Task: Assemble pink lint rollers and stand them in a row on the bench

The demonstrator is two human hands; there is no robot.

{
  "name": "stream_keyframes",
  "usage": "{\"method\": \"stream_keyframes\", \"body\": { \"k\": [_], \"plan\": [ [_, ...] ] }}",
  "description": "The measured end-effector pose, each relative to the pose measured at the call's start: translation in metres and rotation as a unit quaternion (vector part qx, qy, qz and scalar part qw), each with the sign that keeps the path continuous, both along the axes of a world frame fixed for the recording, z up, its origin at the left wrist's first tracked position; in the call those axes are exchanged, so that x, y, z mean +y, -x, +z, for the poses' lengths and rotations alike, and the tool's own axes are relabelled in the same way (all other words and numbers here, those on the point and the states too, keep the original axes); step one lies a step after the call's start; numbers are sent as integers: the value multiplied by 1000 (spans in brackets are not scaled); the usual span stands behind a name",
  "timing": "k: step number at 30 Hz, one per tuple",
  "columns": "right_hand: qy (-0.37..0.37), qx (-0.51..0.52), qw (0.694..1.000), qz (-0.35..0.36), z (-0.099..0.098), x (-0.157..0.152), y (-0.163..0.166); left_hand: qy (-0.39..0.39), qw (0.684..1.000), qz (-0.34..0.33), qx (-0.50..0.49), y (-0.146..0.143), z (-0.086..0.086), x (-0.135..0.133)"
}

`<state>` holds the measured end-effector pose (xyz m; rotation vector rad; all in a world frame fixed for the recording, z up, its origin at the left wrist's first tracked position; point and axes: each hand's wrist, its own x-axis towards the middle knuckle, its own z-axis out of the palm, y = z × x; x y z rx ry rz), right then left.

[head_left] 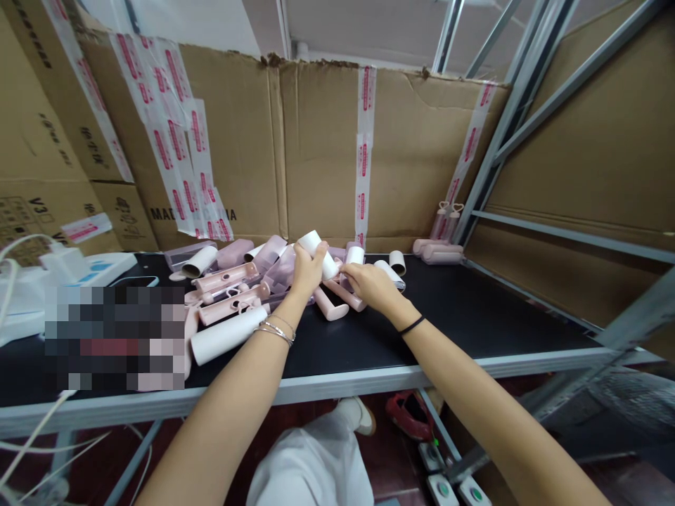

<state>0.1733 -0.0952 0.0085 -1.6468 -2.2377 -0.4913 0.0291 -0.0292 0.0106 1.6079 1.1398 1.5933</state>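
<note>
White tube [330, 268] held tilted above black tabletop [453, 302], middle hidden by curled fingers of left hand [308, 270]. Right hand [372, 284] at lower end, fingertips bunched; whether pinching anything, cannot tell. Pink casings [232, 308] alongside, partly overlapped. Pixelated patch [113, 337] at left, contents unreadable.

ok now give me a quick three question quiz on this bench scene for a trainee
1. Which hand is wrapped around a white tube?
2. True or false: the black band is worn on the left wrist.
3. The upright panel behind the bench is made of: a) glass b) cardboard c) mesh

Key:
1. The left hand
2. False, it is on the right wrist
3. b
</note>
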Motion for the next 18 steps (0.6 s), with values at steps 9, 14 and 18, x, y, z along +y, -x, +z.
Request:
{"method": "stream_keyframes", "body": {
  "k": [9, 14, 18],
  "plan": [
    [-3, -30, 1000, -1, 0, -1, 0, -2, 1000, 6, 0, -1, -2, 0],
    [-9, -35, 999, 3, -1, -1, -1, 9, 1000, 10, 8, -1, -4, 1],
    [-21, -37, 999, 14, -3, 0, -2, 20, 1000, 12, 13, -1, -3, -2]
  ]
}}
